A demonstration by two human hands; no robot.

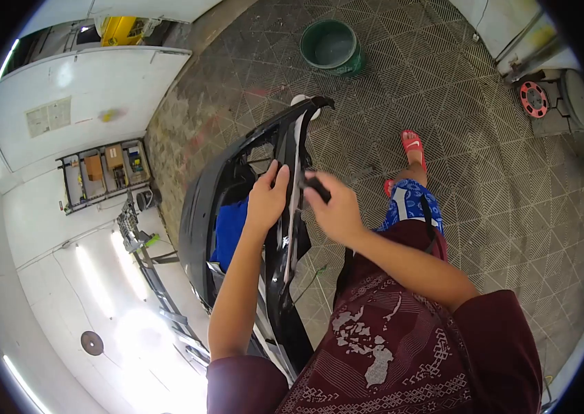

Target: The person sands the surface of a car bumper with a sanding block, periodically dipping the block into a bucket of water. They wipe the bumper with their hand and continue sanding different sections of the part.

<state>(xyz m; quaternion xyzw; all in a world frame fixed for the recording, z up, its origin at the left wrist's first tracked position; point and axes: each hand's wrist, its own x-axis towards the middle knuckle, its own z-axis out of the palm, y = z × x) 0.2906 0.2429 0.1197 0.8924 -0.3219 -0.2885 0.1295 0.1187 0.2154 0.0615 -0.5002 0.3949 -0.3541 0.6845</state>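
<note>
A glossy black car bumper [199, 207] stands in front of me, its long edge running away from my body. Along that edge lies a pale, whitish strip [297, 152]. My left hand [268, 200] is closed on the bumper's edge, beside the strip. Close by on the other side, my right hand [337, 210] pinches a small dark pad [317, 188] against or very near the strip; its exact kind cannot be made out. A blue cloth [232, 231] lies within the bumper's hollow, left of my left forearm.
A green bucket [333, 48] stands on the patterned floor [492, 172] beyond the bumper's far end. Shelving [106, 176] with boxes and tools is at the left wall. A red reel [533, 100] sits at the far right. A thin wire [316, 274] hangs near the bumper.
</note>
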